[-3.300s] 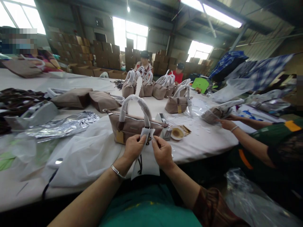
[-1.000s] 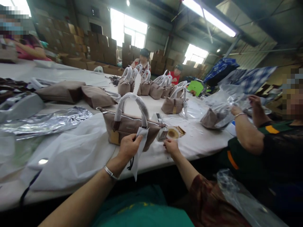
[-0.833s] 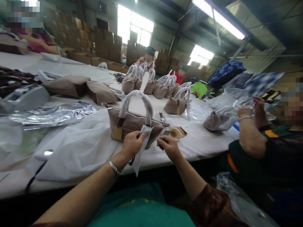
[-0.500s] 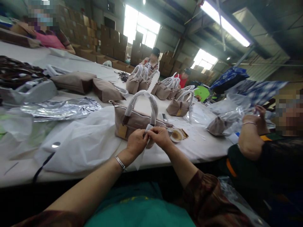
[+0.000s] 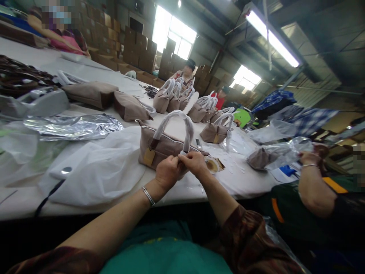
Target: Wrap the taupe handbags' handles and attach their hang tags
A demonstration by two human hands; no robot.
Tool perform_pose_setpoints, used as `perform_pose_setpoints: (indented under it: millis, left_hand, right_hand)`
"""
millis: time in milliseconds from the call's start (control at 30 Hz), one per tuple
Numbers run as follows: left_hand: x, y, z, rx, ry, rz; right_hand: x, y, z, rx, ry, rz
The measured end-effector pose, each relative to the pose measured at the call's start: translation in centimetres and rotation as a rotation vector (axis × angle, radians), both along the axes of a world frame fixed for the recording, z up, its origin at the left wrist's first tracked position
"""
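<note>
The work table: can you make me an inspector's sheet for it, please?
Surface: table has a pale, wrinkled cover.
Job's things: handbag stands upright, its handles wrapped; tan tag hangs on it.
Clutter: silver sheet, crumpled white material.
Hands: left hand and right hand pinch a white piece at the handle's base.
Cables: nothing seen for certain; dark strands are too small to identify.
Surroundings: other people; stacked boxes behind.
</note>
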State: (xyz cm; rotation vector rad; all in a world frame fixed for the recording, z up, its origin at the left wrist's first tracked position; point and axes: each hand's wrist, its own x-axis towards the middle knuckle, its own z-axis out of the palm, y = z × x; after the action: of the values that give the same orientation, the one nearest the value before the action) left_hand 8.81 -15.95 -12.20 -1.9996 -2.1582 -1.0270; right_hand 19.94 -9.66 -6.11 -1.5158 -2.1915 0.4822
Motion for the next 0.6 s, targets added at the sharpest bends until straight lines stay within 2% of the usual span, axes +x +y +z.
perform_pose_setpoints:
  millis: [167, 333, 433, 500, 600]
  left_hand:
    - [0.4, -0.2, 0.0, 0.004, 0.028, 0.004]
    - [0.5, -0.4, 0.1, 0.019, 0.031, -0.027]
    - [0.3, -0.3, 0.1, 0.014, 0.001, -0.010]
    - [0.1, -0.1, 0.0, 0.009, -0.036, 0.003]
    - [-0.2, 0.1, 0.0, 0.014, -0.080, -0.015]
  right_hand:
    - [-1.1, -0.3, 1.1, 0.096, -0.331, -0.070]
    - [-1.5, -0.8, 1.5, 0.127, -0.433, -0.090]
    - [-0.9, -1.0, 1.2, 0.170, -0.357, -0.060]
    - [-0.1, -0.9, 0.8, 0.169, -0.215, 0.004]
    - [1.1, -0.6, 0.0, 0.063, 0.031, 0.102]
